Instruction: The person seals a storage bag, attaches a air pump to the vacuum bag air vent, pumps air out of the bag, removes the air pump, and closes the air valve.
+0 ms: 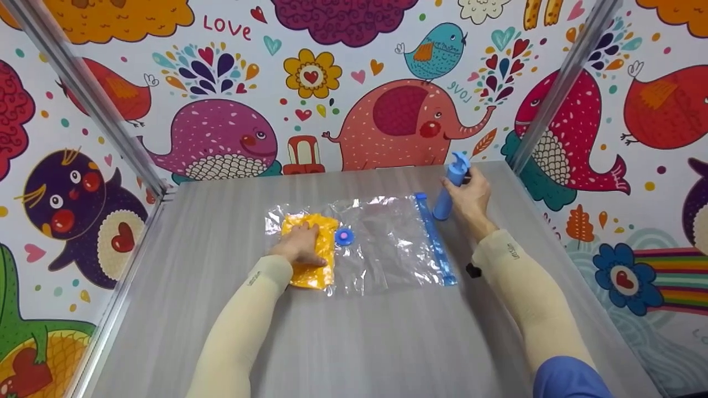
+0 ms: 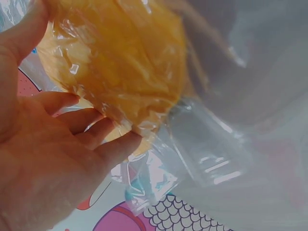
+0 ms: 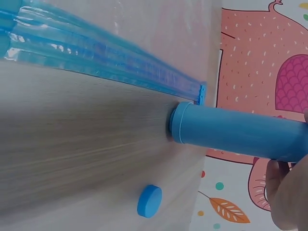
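Note:
A clear plastic storage bag (image 1: 381, 249) lies flat on the table, a folded yellow item (image 1: 313, 276) inside its left end. My left hand (image 1: 300, 244) rests on the yellow item through the film, fingers spread; in the left wrist view its fingertips touch the edge of the yellow bundle (image 2: 120, 53). Beside it sits a round blue valve (image 1: 344, 236) with a pink centre. At the bag's right end runs a blue zip strip (image 1: 436, 240). My right hand (image 1: 470, 194) grips a blue hand pump (image 1: 444, 200), tilted, its lower end at the table near the strip's far corner.
A small blue round cap (image 3: 149, 200) lies on the table near the pump in the right wrist view. The grey table (image 1: 365, 342) meets walls printed with cartoon animals (image 1: 398, 127). Metal posts (image 1: 564, 83) stand at the back corners.

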### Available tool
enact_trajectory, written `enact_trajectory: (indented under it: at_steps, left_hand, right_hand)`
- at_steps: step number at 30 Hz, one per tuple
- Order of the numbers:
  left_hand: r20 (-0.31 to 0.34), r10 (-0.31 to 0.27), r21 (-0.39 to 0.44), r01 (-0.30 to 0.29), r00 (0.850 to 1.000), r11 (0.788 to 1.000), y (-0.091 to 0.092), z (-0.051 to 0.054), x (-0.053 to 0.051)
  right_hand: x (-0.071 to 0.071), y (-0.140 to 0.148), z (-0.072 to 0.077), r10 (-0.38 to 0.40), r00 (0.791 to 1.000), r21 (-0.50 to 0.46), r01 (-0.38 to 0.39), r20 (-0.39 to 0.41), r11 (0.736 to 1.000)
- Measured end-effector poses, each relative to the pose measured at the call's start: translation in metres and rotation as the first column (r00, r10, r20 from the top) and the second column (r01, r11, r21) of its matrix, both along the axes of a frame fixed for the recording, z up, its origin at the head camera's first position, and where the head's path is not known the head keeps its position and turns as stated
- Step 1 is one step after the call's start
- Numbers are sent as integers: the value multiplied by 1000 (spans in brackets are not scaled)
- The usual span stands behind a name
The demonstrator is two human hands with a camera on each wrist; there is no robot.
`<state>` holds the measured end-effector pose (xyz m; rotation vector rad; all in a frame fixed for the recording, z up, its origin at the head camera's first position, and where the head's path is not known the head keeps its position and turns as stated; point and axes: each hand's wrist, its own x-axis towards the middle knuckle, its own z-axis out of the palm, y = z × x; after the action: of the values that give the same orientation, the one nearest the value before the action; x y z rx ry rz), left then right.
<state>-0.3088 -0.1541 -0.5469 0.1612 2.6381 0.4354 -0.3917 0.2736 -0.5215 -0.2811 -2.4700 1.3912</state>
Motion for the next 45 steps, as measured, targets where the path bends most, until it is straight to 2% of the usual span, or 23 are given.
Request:
enact_trajectory:
  at_steps: [14, 25, 30, 35, 39, 45]
  left_hand:
    - [-1, -13, 9, 13, 1000, 1000, 0, 4, -4]
    - [-14, -35, 2, 35, 999, 999, 2, 1, -4]
    - [3, -15, 5, 15, 1000, 1000, 3, -1, -1]
    - [10, -4, 23, 4, 1000, 1000, 2, -1, 1]
    - [16, -4, 26, 4, 1000, 1000, 0, -2, 1]
    - [15, 3, 10, -3, 1000, 1000, -1, -2, -2]
  right_hand:
    - [-3, 4, -1, 37, 995, -41, -33, 87, 999]
    - [2, 4, -2, 56, 994, -12, -55, 89, 998]
    - [5, 7, -3, 79, 992, -29, -77, 102, 997]
    - [7, 11, -5, 115, 986, 24, -118, 122, 993]
    - [10, 17, -8, 148, 974, 92, -166, 173, 982]
    - [12, 30, -10, 144, 961, 113, -174, 234, 978]
